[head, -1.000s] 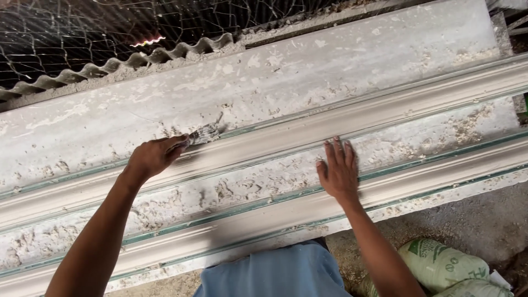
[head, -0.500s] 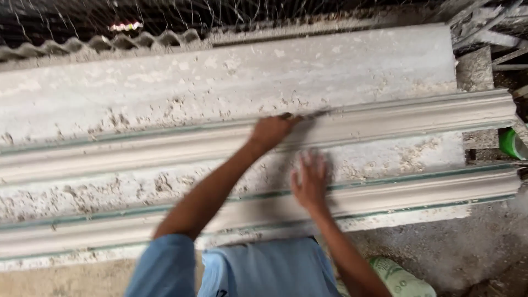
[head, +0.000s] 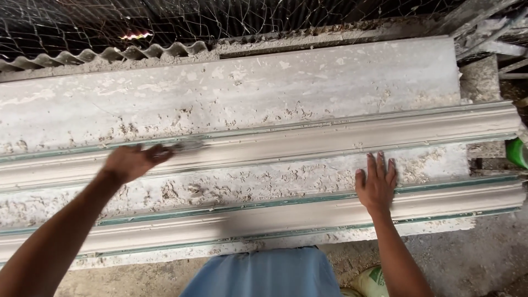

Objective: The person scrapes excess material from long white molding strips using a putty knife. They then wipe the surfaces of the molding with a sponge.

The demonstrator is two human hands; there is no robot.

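Moulding [head: 308, 144], the long grey strip with stepped curves, lies across the middle of the surface [head: 275, 93], and a second strip [head: 286, 217] just like it lies nearer to me. I judge that I am smoothing the far strip along its length. My left hand [head: 127, 163] is on it near the left end, blurred, its grip pinching a thin flat tool [head: 187, 146]. I cannot tell what kind of tool it is. My right hand [head: 377, 184] lies flat with fingers spread, pressing on the rough band between the two strips, its heel touching the near strip.

Next, I think the tool must stay flat on the curve and run straight, with the right hand holding steady.

Both strips look like smooth plaster with thin green edges. Crumbs and lumps of dried plaster stick to the surface. Wavy sheet [head: 99, 55] and wire net [head: 220, 16] stand behind.
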